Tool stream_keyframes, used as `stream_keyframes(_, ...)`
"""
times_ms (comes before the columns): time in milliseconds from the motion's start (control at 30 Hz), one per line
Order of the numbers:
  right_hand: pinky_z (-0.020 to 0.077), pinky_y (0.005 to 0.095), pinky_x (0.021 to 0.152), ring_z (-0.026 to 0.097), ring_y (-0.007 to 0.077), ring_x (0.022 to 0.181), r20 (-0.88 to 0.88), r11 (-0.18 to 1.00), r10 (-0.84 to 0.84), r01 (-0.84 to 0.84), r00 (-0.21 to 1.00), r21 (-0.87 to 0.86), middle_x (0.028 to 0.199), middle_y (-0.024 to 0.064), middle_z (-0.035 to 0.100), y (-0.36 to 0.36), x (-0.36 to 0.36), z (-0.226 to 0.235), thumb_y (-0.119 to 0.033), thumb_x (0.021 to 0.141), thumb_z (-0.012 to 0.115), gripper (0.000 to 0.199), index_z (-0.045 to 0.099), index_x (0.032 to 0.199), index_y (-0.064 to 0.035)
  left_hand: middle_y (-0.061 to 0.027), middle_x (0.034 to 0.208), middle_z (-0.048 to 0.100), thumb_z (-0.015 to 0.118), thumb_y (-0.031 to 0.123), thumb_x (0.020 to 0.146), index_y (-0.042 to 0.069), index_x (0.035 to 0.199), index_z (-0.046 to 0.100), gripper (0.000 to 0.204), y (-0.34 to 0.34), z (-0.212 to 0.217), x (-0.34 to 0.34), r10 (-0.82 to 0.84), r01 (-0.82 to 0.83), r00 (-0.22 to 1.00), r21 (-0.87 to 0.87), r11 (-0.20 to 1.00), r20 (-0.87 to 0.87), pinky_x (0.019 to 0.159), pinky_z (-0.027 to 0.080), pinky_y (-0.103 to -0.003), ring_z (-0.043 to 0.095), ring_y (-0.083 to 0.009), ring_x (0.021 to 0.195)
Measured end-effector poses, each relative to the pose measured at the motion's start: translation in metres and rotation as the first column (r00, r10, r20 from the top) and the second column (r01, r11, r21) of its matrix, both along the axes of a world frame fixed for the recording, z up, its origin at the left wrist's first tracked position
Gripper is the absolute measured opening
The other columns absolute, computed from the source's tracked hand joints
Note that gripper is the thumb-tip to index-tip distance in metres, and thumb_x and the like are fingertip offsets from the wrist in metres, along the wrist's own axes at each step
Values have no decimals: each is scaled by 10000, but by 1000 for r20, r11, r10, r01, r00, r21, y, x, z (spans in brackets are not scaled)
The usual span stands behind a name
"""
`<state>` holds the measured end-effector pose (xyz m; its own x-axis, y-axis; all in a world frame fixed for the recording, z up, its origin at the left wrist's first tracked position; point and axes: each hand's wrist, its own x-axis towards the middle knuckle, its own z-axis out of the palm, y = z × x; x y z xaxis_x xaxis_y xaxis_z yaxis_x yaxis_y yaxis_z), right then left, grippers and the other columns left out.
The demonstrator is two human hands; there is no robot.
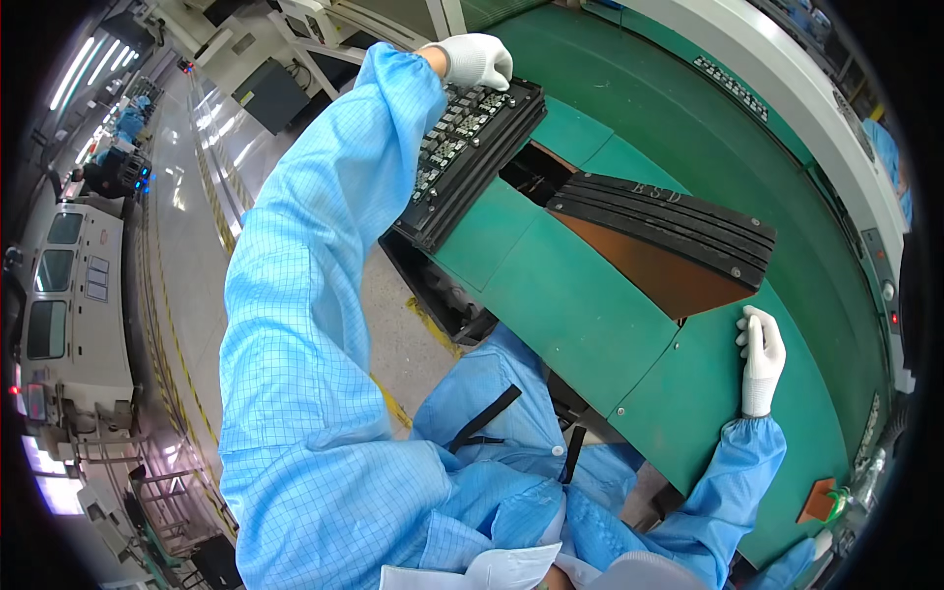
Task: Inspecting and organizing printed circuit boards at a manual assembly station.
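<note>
My left hand (477,61), in a white glove, reaches over the far end of a black tray (454,162). Rows of small metallic parts (462,128) fill this tray, which tops a stack of similar black trays. The left fingers are curled down at the tray's far corner, and whatever they pinch is too small to make out. My right hand (762,362), also gloved in white, is at the green bench (551,285), near the corner of a second black stack (678,226) on a brown base. Its fingers are bent in toward the thumb; anything inside them is hidden.
A green conveyor belt (639,74) curves beyond the bench, bordered by a white machine frame (787,59). Small parts (731,87) stand in rows on its far side. A brown bin (818,500) sits at the lower right, near another person's blue sleeve (787,568).
</note>
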<state>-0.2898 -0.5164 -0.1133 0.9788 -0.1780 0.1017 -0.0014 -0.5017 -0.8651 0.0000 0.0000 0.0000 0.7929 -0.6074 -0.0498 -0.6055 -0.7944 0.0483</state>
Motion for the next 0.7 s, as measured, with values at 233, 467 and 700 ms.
stream_keyframes(233,412,197,606,524,48,716,17,1000,20,-20,1000,-2,891,-9,636,5,-5,-4,-175,1031,523,224,678,1113,-37,-178,750,682,618,570,901,-7,876,726,588,-24,-8,-31,154,-171,982,167,971,108,691,537,-420,673,-323,702)
stream_keyframes(467,407,190,606,518,43,719,42,999,40,-38,998,-32,890,-12,634,1,0,1,-193,1036,521,231,675,1119,-42,-203,960,724,686,518,869,-34,1042,724,580,-26,-14,-33,201,-200,980,92,975,-1,831,549,-391,705,-324,897)
stream_keyframes(700,410,190,608,518,44,718,47,999,46,-44,998,-28,885,-13,633,-1,0,-1,-193,1035,522,231,675,1120,-41,-199,1090,713,660,393,916,-24,1123,709,467,0,-9,-70,130,-101,986,-251,963,102,915,531,-378,692,-313,987)
